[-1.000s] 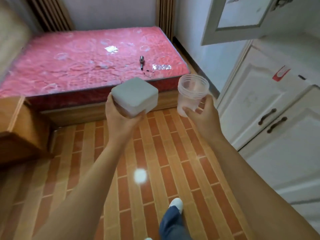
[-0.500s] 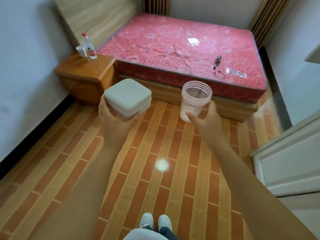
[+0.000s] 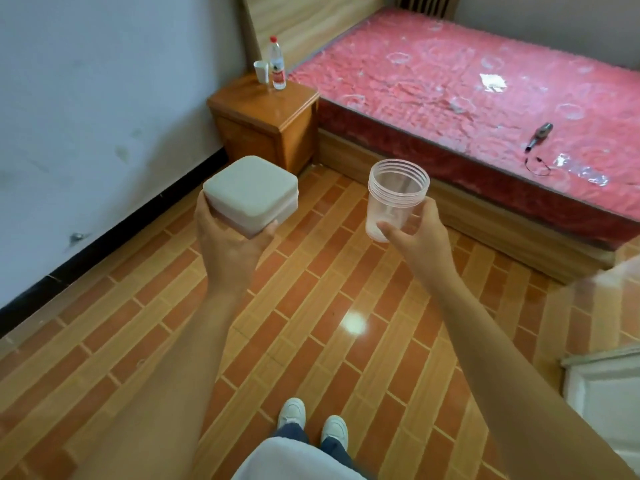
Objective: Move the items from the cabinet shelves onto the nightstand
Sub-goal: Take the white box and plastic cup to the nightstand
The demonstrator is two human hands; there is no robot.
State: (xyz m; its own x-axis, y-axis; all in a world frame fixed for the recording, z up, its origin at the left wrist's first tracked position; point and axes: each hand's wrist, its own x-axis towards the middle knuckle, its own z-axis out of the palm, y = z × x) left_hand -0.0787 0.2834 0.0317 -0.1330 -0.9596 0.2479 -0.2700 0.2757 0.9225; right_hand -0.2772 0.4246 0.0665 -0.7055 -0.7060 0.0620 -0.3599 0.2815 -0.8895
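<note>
The nightstand (image 3: 263, 109) sits ahead and to the left of the person, tucked in the corner between the wall and the bed (image 3: 467, 84), well apart from both hands, so whatever comes next turns on closing that gap forward and leftward. The left hand (image 3: 230, 242) cups a square white lidded box (image 3: 251, 194) from beneath, fingers curled round its lower edges, lid level. The right hand (image 3: 414, 230) grasps a clear plastic cup (image 3: 394, 199) low on its wall, upright with its mouth open to the ceiling; it looks empty, though the clear plastic makes that hard to swear to. Of the two, the left hand with the box lies nearer the nightstand and more in line with it, while the cup must cross further. A water bottle (image 3: 277, 67) and a small white cup (image 3: 261, 71) already stand together at the back of the top, leaving the front part as the likely landing place
</note>
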